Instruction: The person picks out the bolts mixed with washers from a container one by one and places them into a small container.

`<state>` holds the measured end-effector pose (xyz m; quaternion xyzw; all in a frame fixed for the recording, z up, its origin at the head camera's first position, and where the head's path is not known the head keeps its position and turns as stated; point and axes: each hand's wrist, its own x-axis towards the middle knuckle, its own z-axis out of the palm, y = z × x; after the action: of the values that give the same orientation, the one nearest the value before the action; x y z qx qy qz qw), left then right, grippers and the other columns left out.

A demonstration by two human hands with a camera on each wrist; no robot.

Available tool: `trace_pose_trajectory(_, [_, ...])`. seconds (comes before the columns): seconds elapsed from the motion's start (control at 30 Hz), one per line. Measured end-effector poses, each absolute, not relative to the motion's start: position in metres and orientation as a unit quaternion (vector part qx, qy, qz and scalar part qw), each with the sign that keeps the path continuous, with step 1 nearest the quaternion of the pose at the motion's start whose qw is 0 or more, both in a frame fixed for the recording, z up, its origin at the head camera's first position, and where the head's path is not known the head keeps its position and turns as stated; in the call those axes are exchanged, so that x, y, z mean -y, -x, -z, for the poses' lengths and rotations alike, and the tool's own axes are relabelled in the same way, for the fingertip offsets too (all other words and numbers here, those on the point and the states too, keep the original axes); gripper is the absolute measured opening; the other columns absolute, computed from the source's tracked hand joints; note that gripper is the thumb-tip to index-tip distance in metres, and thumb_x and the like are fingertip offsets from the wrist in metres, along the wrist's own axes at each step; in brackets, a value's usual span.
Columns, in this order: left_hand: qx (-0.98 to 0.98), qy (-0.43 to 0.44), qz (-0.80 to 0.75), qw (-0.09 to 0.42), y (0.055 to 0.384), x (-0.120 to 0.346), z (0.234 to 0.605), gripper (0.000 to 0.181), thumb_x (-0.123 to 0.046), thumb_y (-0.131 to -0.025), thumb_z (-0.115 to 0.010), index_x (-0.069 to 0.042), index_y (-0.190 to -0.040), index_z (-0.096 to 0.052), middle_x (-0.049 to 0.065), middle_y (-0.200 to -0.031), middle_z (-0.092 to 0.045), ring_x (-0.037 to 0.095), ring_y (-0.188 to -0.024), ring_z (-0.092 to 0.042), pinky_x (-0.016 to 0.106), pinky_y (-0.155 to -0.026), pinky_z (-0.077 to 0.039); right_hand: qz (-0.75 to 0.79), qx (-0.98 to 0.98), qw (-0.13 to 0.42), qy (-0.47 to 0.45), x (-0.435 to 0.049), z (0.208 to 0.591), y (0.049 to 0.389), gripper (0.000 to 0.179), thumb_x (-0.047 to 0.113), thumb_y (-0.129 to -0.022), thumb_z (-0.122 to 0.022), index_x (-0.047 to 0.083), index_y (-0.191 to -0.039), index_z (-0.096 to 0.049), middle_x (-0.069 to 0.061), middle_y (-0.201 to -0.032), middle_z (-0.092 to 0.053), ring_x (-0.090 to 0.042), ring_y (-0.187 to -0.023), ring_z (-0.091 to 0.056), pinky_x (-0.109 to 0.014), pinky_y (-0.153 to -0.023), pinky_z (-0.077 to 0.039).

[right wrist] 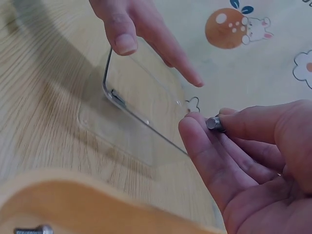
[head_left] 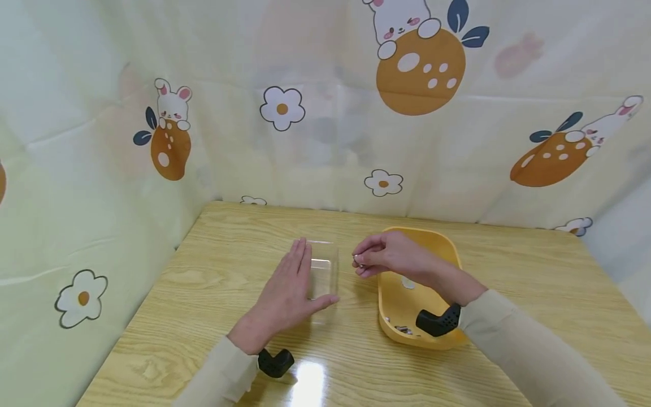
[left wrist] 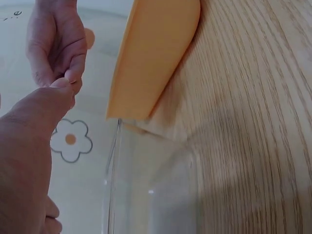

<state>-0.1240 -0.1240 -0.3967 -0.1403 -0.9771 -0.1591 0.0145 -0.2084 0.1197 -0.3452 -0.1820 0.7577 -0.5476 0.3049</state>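
A small metal bolt [right wrist: 213, 124] is pinched between the thumb and fingers of my right hand [head_left: 399, 257]. This hand hovers over the left rim of a yellow-orange basket [head_left: 455, 251], just right of a clear plastic box [head_left: 337, 277]. My left hand [head_left: 285, 297] lies along the left side of the box, fingers straight and together, thumb spread across its near side. In the right wrist view, a small dark metal piece [right wrist: 117, 96] shows by the corner of the box. Another bolt [right wrist: 33, 230] lies inside the basket.
Several small metal pieces [head_left: 403, 329] lie at the near end of the basket, and a white patch [head_left: 408, 282] shows on its floor. The wooden table [head_left: 203, 288] meets a patterned curtain [head_left: 325, 152] at the back and left.
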Motion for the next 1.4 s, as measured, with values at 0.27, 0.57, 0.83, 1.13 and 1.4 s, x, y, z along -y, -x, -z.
trace_pose_trajectory(0.27, [0.979, 0.133, 0.153, 0.012, 0.127, 0.132, 0.400, 0.115, -0.077, -0.087, -0.048, 0.002, -0.158, -0.005, 0.019, -0.167, -0.002, 0.028, -0.156, -0.003, 0.043, -0.126, -0.014, 0.535, -0.761, 0.315, 0.187, -0.092, 0.347, 0.213, 0.024, 0.008, -0.095, -0.065, -0.008, -0.113, -0.062, -0.019, -0.099, -0.072, -0.024, -0.086, -0.073, -0.043, -0.087, -0.060])
trace_pose_trajectory(0.57, [0.980, 0.133, 0.149, 0.009, 0.131, 0.140, 0.407, 0.113, -0.074, -0.088, -0.050, 0.004, -0.157, -0.007, 0.021, -0.166, -0.005, 0.031, -0.155, -0.005, 0.044, -0.126, -0.016, 0.506, -0.783, 0.299, 0.203, -0.061, 0.351, 0.216, 0.013, 0.002, -0.093, -0.064, -0.008, -0.102, -0.062, -0.023, -0.094, -0.070, -0.027, -0.079, -0.073, -0.042, -0.079, -0.062])
trace_pose_trajectory(0.83, [0.979, 0.131, 0.155, 0.001, 0.132, 0.143, 0.412, 0.112, -0.073, -0.088, -0.052, 0.006, -0.156, -0.011, 0.024, -0.165, -0.007, 0.033, -0.155, -0.007, 0.046, -0.125, -0.018, 0.491, -0.800, 0.281, 0.201, -0.042, 0.357, 0.218, 0.010, -0.001, -0.092, -0.064, -0.008, -0.098, -0.061, -0.022, -0.089, -0.069, -0.029, -0.079, -0.074, -0.035, -0.073, -0.063])
trace_pose_trajectory(1.13, [0.978, 0.131, 0.164, -0.005, 0.130, 0.145, 0.416, 0.112, -0.071, -0.089, -0.053, 0.007, -0.156, -0.009, 0.025, -0.165, -0.006, 0.034, -0.155, -0.007, 0.047, -0.125, -0.018, 0.456, -0.829, 0.263, 0.190, -0.026, 0.364, 0.219, 0.007, -0.002, -0.090, -0.065, -0.006, -0.094, -0.063, -0.021, -0.088, -0.071, -0.031, -0.078, -0.075, -0.042, -0.076, -0.062])
trace_pose_trajectory(1.4, [0.972, 0.123, 0.202, 0.000, 0.129, 0.146, 0.424, 0.114, -0.068, -0.088, -0.058, 0.006, -0.156, -0.004, 0.022, -0.166, -0.001, 0.032, -0.155, -0.004, 0.046, -0.125, -0.017, 0.367, -0.873, 0.239, 0.214, -0.012, 0.369, 0.222, 0.006, -0.001, -0.089, -0.068, -0.001, -0.086, -0.064, -0.015, -0.081, -0.072, -0.020, -0.069, -0.073, -0.030, -0.065, -0.062])
